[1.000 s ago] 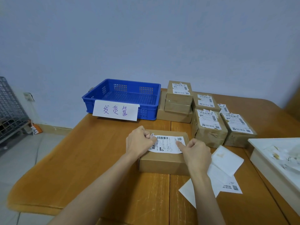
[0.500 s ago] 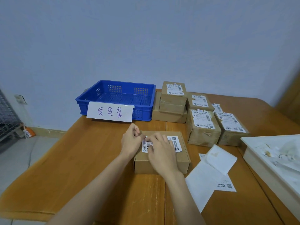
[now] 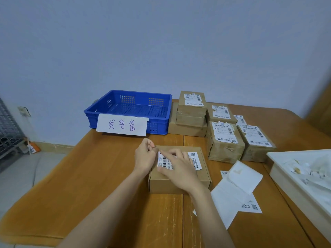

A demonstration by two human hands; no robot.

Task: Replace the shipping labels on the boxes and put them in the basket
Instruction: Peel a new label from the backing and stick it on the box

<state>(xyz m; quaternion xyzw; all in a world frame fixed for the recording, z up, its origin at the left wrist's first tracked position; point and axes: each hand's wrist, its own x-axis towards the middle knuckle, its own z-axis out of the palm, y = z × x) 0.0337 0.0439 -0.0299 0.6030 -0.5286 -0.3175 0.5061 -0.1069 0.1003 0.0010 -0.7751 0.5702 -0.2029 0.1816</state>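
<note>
The right hand (image 3: 179, 169) had moved flat onto the label (image 3: 194, 161), fingers straight; the left hand (image 3: 145, 156) still pinched its corner on the box (image 3: 179, 185).

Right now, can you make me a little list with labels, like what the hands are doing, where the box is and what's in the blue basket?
left hand: fingers curled at the label's left end
right hand: fingers flat on the white printed shipping label
label: lying on the flat brown cardboard box
box: on the wooden table
blue plastic basket: holds nothing visible
other boxes: right of the basket
</note>
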